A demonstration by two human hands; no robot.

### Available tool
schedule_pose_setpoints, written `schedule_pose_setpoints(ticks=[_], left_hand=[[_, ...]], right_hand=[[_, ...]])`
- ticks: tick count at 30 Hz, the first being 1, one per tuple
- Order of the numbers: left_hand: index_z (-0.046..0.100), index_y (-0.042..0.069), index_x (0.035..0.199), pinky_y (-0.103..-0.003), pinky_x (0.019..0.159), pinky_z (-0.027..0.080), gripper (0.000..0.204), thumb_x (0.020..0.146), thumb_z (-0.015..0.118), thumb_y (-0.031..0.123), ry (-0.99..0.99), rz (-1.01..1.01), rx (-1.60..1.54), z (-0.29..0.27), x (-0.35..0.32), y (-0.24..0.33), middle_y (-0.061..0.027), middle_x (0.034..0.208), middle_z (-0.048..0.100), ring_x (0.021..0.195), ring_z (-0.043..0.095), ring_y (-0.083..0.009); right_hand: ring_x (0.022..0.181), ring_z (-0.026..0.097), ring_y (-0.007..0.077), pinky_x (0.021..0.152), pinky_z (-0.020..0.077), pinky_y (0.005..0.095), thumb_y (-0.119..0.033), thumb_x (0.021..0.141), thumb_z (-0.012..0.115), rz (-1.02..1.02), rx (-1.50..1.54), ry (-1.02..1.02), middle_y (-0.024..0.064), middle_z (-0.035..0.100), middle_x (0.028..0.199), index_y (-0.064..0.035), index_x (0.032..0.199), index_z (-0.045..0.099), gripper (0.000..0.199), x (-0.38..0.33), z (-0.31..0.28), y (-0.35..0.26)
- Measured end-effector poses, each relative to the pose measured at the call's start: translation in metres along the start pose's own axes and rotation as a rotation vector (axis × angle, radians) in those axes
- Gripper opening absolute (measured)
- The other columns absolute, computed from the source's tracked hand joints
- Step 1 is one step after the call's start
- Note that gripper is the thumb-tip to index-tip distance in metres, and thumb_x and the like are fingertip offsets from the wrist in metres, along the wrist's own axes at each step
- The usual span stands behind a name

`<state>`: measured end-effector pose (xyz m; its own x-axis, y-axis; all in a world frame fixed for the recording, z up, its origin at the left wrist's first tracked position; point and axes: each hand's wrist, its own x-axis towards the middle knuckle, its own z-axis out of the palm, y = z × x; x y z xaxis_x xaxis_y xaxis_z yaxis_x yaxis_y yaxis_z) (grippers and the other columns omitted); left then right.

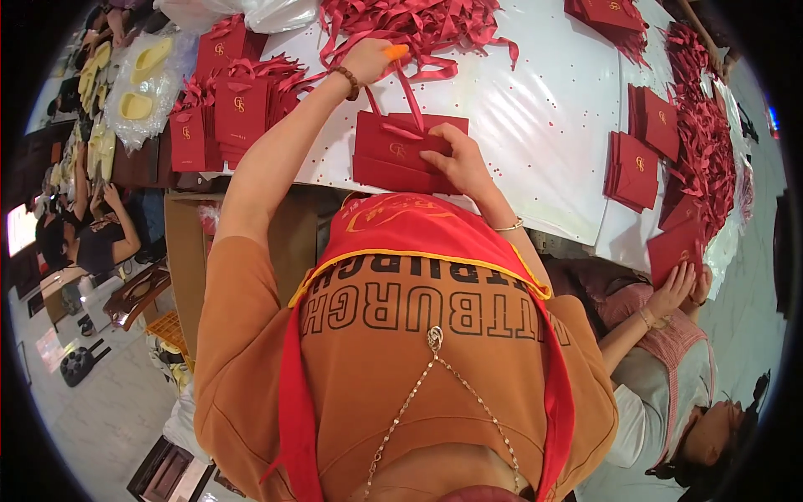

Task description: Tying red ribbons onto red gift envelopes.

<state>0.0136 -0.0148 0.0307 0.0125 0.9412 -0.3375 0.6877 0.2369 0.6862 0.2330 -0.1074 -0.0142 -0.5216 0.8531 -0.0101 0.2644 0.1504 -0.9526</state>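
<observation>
In front of me on the white table lies a flat dark red gift bag with a gold emblem, and other red bags seem to lie under it. My left hand is raised above its far edge, closed on a red ribbon that runs down to the top of the bag. An orange cover sits on a fingertip of that hand. My right hand rests at the bag's right side, thumb and fingers bent in on its upper edge near the ribbon. The fingers partly hide the bag's right side.
Loose red ribbons are heaped at the far side. Stacked red bags stand at the left, more bags at the right. A co-worker's hands hold a red bag at lower right. An open cardboard box is below the table's left edge.
</observation>
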Motion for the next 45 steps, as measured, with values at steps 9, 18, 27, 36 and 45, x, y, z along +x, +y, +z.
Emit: schedule_pose_setpoints(ticks=[9, 18, 27, 36, 45], left_hand=[[0.042, 0.009, 0.124, -0.030, 0.076, 0.049, 0.038, 0.089, 0.046, 0.024, -0.363, 0.265, -0.995, 0.060, -0.040, -0.081, -0.0119, 0.100, 0.057, 0.089, 0.058, -0.0192], [0.045, 0.007, 0.107, -0.027, 0.049, 0.046, 0.031, 0.084, 0.057, 0.024, 0.044, -0.254, -1.033, 0.120, -0.049, -0.055, -0.0083, 0.082, 0.059, 0.060, 0.057, -0.0172], [0.042, 0.009, 0.111, -0.047, 0.069, 0.043, 0.033, 0.085, 0.044, 0.030, 0.348, 0.017, 0.073, 0.074, -0.015, -0.028, -0.0225, 0.090, 0.060, 0.083, 0.058, -0.0384], [0.052, 0.010, 0.091, -0.044, 0.063, 0.043, 0.021, 0.082, 0.048, 0.029, 0.038, 0.195, 0.437, 0.066, -0.027, -0.077, -0.0171, 0.079, 0.060, 0.077, 0.058, -0.0344], [0.053, 0.008, 0.091, -0.044, 0.064, 0.045, 0.025, 0.081, 0.050, 0.030, -0.085, -0.102, 0.677, 0.006, -0.107, -0.104, -0.0171, 0.080, 0.061, 0.077, 0.058, -0.0347]], right_hand=[[0.070, 0.051, 0.0120, 0.064, 0.0448, 0.0232, -0.006, 0.072, 0.068, 0.090, 0.772, 0.011, 0.0013, 0.053, 0.088, -0.0066, 0.095, 0.051, 0.029, 0.003, 0.001, -0.004], [0.088, 0.050, 0.0113, 0.078, 0.0429, 0.0286, -0.019, 0.088, 0.051, 0.144, 0.731, 0.185, 0.0026, 0.044, 0.107, -0.0109, 0.119, 0.041, 0.033, 0.008, -0.013, 0.016], [0.081, 0.056, 0.0137, 0.069, 0.0476, 0.0247, 0.001, 0.076, 0.059, 0.242, 0.593, 0.238, 0.0085, 0.055, 0.097, -0.0066, 0.112, 0.043, 0.040, 0.001, -0.031, 0.032], [0.092, 0.052, 0.0242, 0.080, 0.0437, 0.0326, -0.012, 0.068, 0.069, 0.216, -0.114, 0.301, 0.0125, 0.052, 0.100, -0.0036, 0.100, 0.055, 0.036, -0.008, -0.032, 0.048], [0.088, 0.048, 0.0240, 0.071, 0.0391, 0.0360, -0.028, 0.066, 0.071, 0.075, -0.776, 0.328, 0.0050, 0.051, 0.096, -0.0107, 0.090, 0.060, 0.031, -0.003, -0.033, 0.029]])
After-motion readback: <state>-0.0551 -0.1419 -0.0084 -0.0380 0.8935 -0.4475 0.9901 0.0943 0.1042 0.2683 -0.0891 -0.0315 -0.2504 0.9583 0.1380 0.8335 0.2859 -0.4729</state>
